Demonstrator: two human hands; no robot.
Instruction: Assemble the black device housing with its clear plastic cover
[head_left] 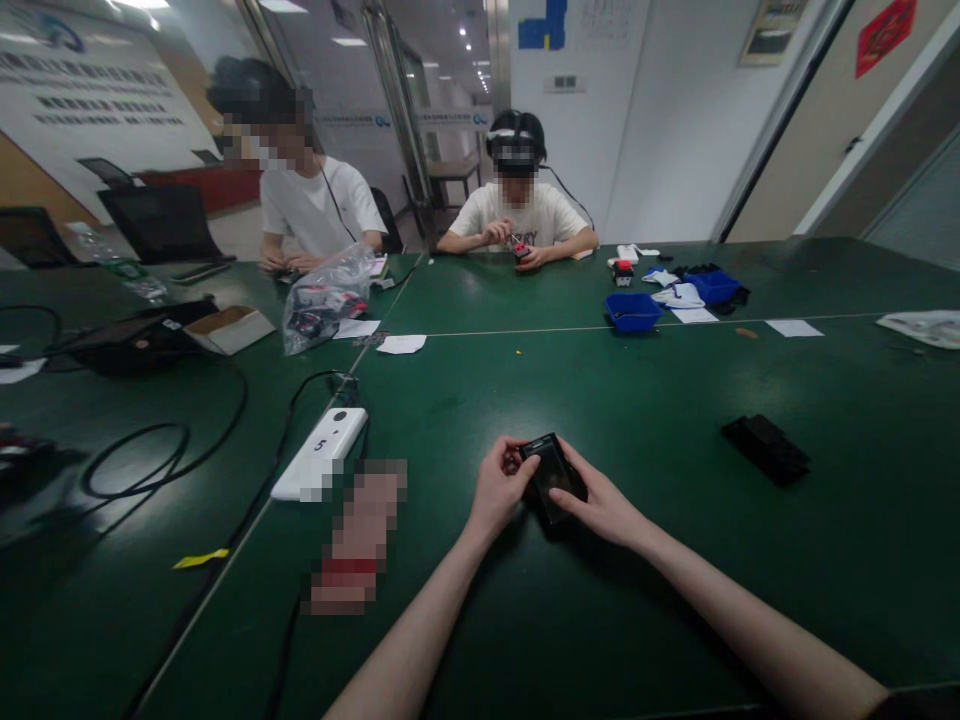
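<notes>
A small black box-like object (553, 488) is held just above or on the green table (645, 620), tilted slightly. My left hand (501, 490) grips its left edge, thumb on top near the upper corner. On the right side, my right hand (600, 497) is wrapped round the edge with its thumb lying on the top face. Both hands are closed on the same object. Another black piece (766, 450) lies on the table to the right, apart from my hands.
A white power bank marked 5 (321, 455), cables (172, 470) and a pixelated item (360, 535) lie left. Blue trays (632, 312), papers (793, 328) and a plastic bag (326, 300) are farther back. Two people (322, 200) (517, 205) sit across the table.
</notes>
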